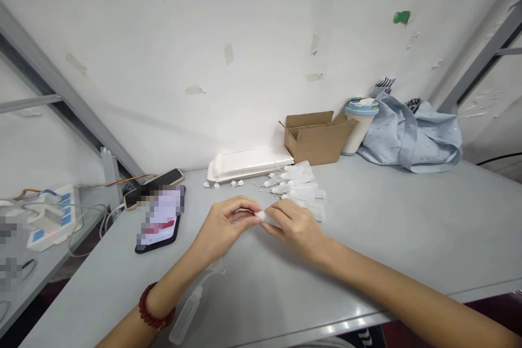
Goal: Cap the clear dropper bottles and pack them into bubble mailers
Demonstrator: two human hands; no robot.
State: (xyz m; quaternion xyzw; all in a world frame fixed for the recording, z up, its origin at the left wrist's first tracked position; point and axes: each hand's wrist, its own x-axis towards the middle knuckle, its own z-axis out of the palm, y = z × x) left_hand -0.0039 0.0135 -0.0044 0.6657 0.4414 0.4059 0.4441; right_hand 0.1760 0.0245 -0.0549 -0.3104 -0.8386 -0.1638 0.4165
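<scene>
Above the middle of the table, my left hand (224, 225) pinches a small white cap (260, 215) between thumb and fingertips. Right against it, my right hand (296, 228) is closed around a translucent plastic squeeze bottle (269, 219), mostly hidden by the fingers. Cap and bottle meet end to end; whether they are joined cannot be made out. Just beyond my right hand lies a pile of similar squeeze bottles (302, 176), several with thin needle tips pointing left. Another bottle (186, 315) rests beside my left forearm. Several loose white caps (216, 185) sit farther back.
Flat white boxes (253, 162) and an open cardboard box (318, 144) stand against the wall. To their right are a lidded cup (354, 130) and a pale blue cloth bag (408, 136). Two phones, one lit (163, 217), and a power strip (57, 217) with cables occupy the left.
</scene>
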